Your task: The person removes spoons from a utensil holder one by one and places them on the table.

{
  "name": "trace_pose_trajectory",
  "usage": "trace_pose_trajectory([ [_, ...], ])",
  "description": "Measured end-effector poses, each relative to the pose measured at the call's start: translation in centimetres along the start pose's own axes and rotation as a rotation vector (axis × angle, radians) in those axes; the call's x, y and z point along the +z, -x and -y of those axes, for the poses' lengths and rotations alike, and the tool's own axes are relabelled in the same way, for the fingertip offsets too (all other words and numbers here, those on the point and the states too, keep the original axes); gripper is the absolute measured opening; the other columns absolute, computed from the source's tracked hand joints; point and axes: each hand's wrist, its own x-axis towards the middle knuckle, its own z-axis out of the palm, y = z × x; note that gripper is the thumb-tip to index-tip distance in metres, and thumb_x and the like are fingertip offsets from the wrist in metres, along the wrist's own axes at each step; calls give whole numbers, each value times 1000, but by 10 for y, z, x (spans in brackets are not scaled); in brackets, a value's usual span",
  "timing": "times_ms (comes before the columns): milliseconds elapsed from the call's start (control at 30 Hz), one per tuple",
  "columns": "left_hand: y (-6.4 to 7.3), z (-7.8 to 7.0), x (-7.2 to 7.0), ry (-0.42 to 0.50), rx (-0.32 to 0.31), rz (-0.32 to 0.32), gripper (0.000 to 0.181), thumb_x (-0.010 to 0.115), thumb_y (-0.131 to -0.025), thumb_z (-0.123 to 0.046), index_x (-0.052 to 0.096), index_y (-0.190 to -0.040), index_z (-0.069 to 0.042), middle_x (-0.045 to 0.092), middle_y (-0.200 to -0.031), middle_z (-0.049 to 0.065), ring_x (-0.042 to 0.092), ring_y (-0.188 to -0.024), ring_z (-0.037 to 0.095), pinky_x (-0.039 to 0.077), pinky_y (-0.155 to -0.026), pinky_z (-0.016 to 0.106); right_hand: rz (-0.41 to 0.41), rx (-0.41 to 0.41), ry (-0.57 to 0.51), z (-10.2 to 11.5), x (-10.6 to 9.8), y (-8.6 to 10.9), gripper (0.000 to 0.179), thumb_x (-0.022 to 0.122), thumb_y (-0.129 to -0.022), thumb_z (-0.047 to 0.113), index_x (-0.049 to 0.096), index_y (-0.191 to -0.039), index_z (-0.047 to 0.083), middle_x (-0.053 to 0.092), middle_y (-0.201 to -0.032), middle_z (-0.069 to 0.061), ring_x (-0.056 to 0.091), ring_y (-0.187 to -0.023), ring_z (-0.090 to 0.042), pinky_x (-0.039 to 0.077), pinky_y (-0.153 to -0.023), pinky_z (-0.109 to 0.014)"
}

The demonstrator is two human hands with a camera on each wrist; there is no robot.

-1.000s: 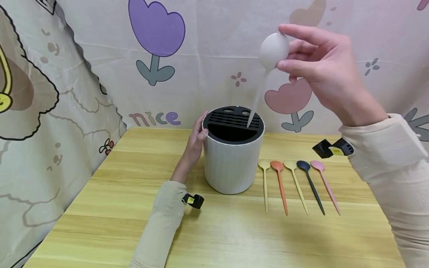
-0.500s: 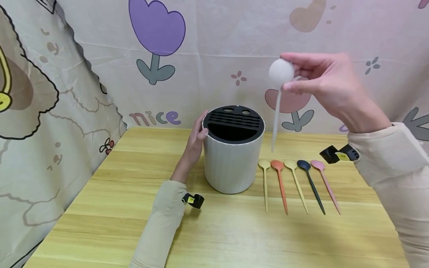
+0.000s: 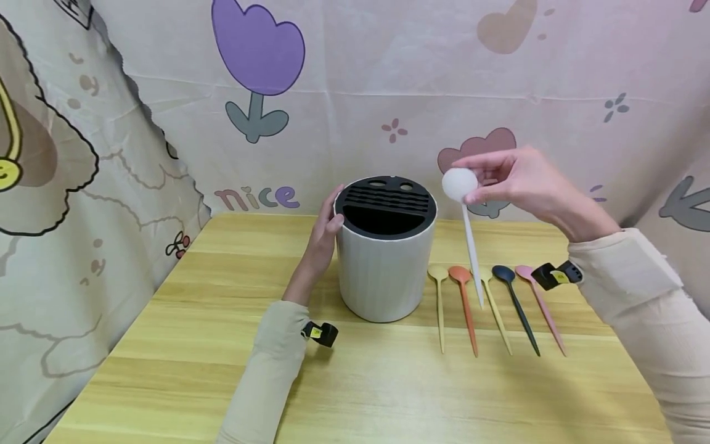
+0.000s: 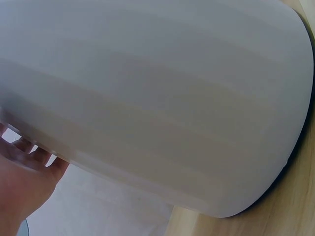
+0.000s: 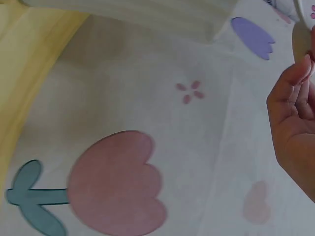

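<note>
In the head view, my right hand (image 3: 513, 185) pinches a white spoon (image 3: 460, 184) by its round bowl between thumb and fingers. The handle hangs down, its tip in front of the spoons on the table. My left hand (image 3: 322, 240) rests against the left side of a white ribbed utensil holder (image 3: 383, 277), near the rim. Its fingers (image 4: 58, 166) touch the wall in the left wrist view. The holder has a black top (image 3: 386, 195) with slots, two round holes and a wide half-round opening. The right wrist view shows only part of the white spoon (image 5: 301, 42).
Right of the holder lies a row of spoons: pale yellow (image 3: 440, 296), orange (image 3: 466, 308), another pale yellow (image 3: 499, 314), dark blue (image 3: 518, 308) and pink (image 3: 546, 314). They lie on a wooden table (image 3: 355, 394). A printed cloth (image 3: 355, 74) hangs behind.
My right hand has come down with the white spoon, away from above the holder's top to its right, over the row of spoons. The left hand and holder have stayed put.
</note>
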Motion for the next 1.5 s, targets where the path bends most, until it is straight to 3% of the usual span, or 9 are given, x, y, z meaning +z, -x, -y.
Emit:
trace_pose_trajectory([
  [167, 0, -1, 1, -4, -9, -5, 81, 37, -85, -44, 21, -152, -3, 23, -155, 16, 25, -140, 28, 19, -114, 47, 62, 15, 25, -24, 4, 1, 48, 83, -73, 4, 68, -118, 2, 67, -79, -3, 60, -73, -14, 49, -65, -23],
  [500, 3, 3, -1, 0, 2, -11, 80, 36, -85, -44, 21, -152, -2, 25, -154, 17, 26, -139, 29, 19, -114, 47, 197, 4, -49, -73, 13, 4, 47, 78, -80, 6, 62, -123, -5, 71, -100, 4, 65, -89, -9, 51, -78, -21],
  [700, 4, 2, -3, -8, 1, -17, 78, 35, -85, -41, 21, -152, -3, 24, -155, 16, 26, -139, 28, 19, -114, 47, 197, 66, -39, -101, 14, 9, 52, 77, -81, 10, 59, -127, -6, 68, -114, -4, 64, -94, -7, 49, -80, -20],
  [1100, 3, 3, -3, -2, 0, -11, 78, 35, -85, -43, 21, -152, -4, 24, -155, 15, 25, -140, 28, 17, -114, 48, 176, 165, 46, -150, -8, 20, 55, 75, -84, 18, 56, -129, -7, 67, -113, -11, 62, -92, -5, 48, -79, -18],
  [1500, 1, 1, -1, 4, -6, 3, 78, 36, -85, -41, 21, -152, -4, 25, -154, 15, 26, -139, 28, 20, -114, 48, 218, 243, 196, -189, -39, 35, 60, 75, -85, 27, 55, -131, -6, 63, -121, -19, 58, -96, -2, 43, -81, -16],
])
